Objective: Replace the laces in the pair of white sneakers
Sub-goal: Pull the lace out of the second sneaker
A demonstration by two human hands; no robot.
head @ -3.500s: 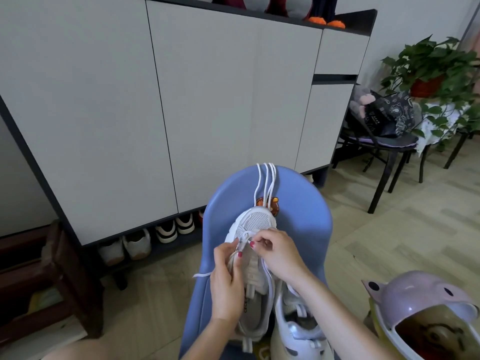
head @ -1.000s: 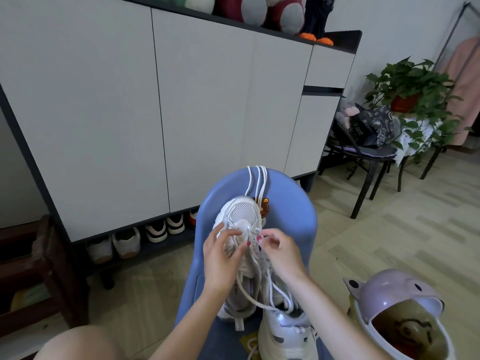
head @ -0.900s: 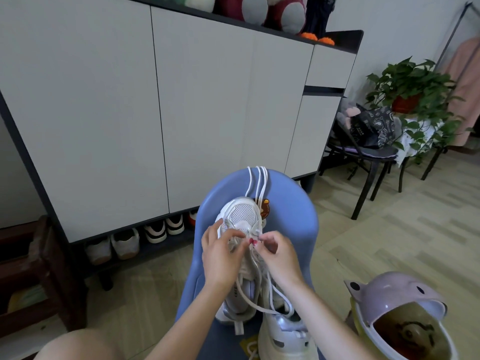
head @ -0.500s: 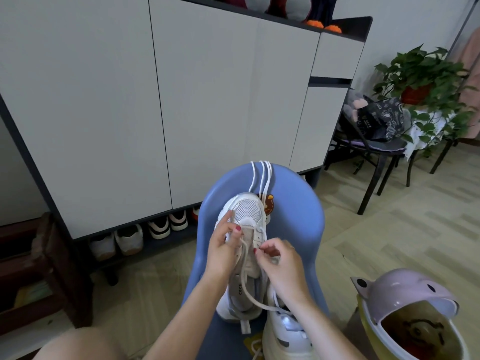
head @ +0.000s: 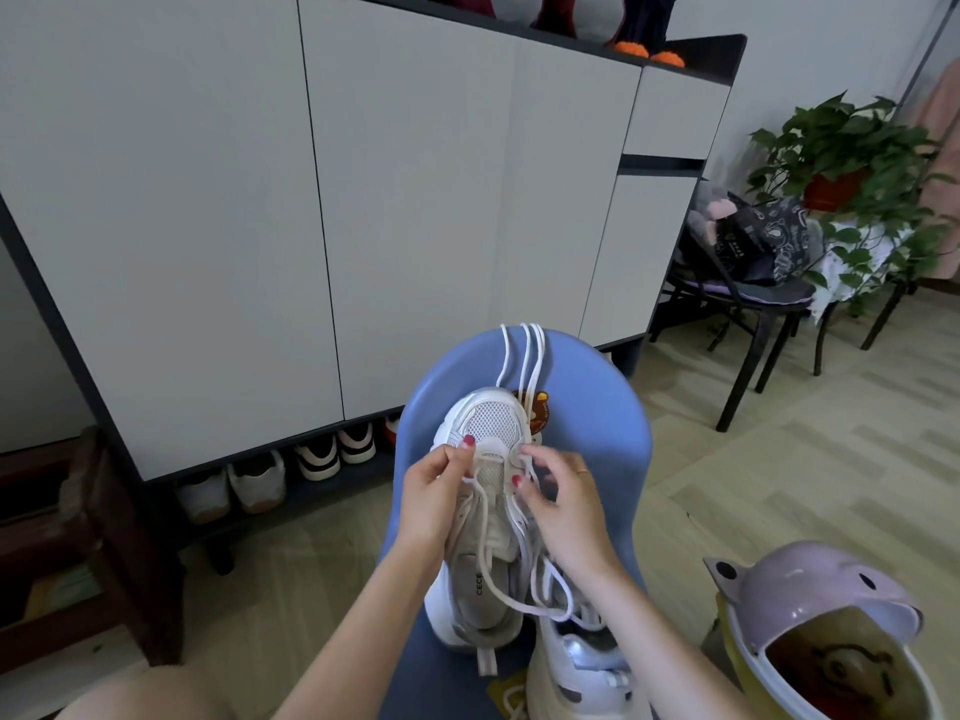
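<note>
Large white flat-panel cabinet (head: 363, 200) with dark frame fills 9 to 1 o'clock; row of shoes (head: 280, 470) in its open bottom slot. Light wood-pattern floor (head: 810, 459). Black metal chair (head: 748, 304) carrying a dark patterned bag at 2 o'clock, green potted plant (head: 841, 148) just beyond it. Lilac plastic helmet (head: 821, 615), opening up, at 4 o'clock. Blue rounded plastic chair (head: 597, 423) at centre, back toward the cabinet. White mesh-toe sneaker (head: 493, 428) lies on the chair seat, toe at 12 o'clock, tongue exposed. Second white sneaker (head: 582, 672) just beside its heel at 5 o'clock, touching or nearly so. Spare white laces (head: 524, 356) draped over the chair back, above the toe. White lace (head: 519, 608) runs through the lowest eyelets near the toe, loose loop trailing over the heel opening. Left hand (head: 431, 501) pinches the lace at the left eyelet row, thumb and forefinger clenched on it. Right hand (head: 566, 501) at the right eyelet row, fingers curled at the lace; cannot tell whether it is actually gripped.
</note>
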